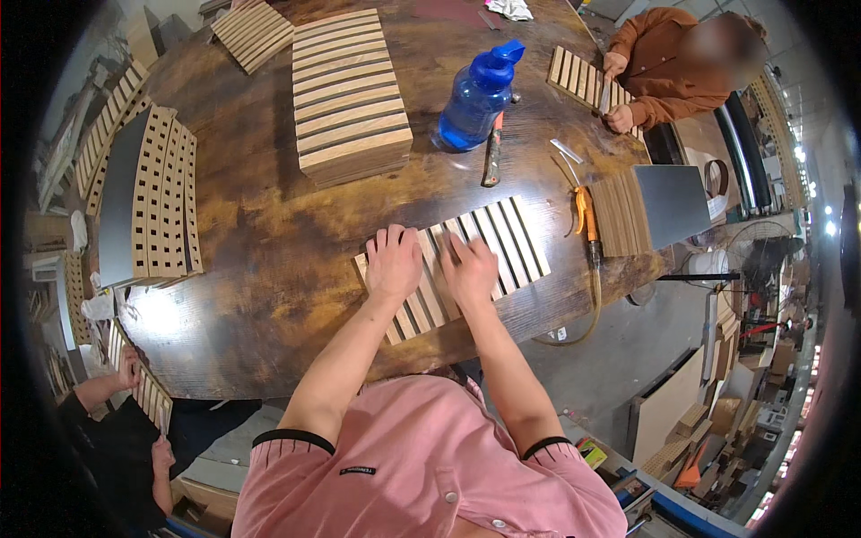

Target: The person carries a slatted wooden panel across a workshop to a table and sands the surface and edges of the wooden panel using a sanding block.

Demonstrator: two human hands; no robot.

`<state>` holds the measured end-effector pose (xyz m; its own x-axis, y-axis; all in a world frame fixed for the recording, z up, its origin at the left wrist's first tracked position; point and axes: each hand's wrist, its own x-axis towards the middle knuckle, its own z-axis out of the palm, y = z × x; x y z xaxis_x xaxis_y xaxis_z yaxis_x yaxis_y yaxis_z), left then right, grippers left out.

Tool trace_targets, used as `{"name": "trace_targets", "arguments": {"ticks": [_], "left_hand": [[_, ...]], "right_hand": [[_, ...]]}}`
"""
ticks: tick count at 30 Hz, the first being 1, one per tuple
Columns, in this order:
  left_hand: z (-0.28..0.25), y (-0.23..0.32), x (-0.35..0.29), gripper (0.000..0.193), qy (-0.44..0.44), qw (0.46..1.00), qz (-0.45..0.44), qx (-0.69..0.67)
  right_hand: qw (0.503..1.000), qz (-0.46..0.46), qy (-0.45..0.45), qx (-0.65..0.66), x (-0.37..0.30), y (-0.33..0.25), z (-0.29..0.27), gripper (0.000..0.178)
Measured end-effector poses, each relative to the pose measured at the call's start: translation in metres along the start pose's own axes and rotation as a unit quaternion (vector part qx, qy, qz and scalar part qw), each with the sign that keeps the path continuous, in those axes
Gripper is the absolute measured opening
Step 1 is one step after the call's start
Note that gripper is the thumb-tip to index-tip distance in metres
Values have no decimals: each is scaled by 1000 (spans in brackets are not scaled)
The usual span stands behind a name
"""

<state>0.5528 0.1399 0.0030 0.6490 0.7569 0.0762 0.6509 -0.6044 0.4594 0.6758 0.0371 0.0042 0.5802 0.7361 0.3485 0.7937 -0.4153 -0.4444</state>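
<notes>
A slatted wooden panel, pale slats with dark grooves between them, lies at a slant on the table in front of me. My left hand rests on its left part, fingers stretched out and pressing on the slats. My right hand is on the panel's middle, just right of the left hand. Its fingers are bent together, and what they hold, if anything, is too small to make out. Both hands partly cover the slats.
Beyond the panel stand a stack of slatted panels, a blue water bottle and a knife. An orange air gun with a hose lies right, beside stacked boards. Perforated boards stand left. Two co-workers handle similar panels.
</notes>
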Motion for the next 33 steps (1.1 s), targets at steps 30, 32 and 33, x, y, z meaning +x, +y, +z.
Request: {"name": "trace_targets", "arguments": {"ticks": [30,32,33], "left_hand": [[1,-21,-10,22,38,999,-29,-1],[-2,-21,-10,20,35,999,-31,-10],[-5,-21,-10,18,33,999,-25,-17]], "right_hand": [[985,54,-162,35,-91,-16,-63,32],[986,39,-160,14,-76,-24,-49,32],[988,26,-151,-6,-62,-30,-37,31]]}}
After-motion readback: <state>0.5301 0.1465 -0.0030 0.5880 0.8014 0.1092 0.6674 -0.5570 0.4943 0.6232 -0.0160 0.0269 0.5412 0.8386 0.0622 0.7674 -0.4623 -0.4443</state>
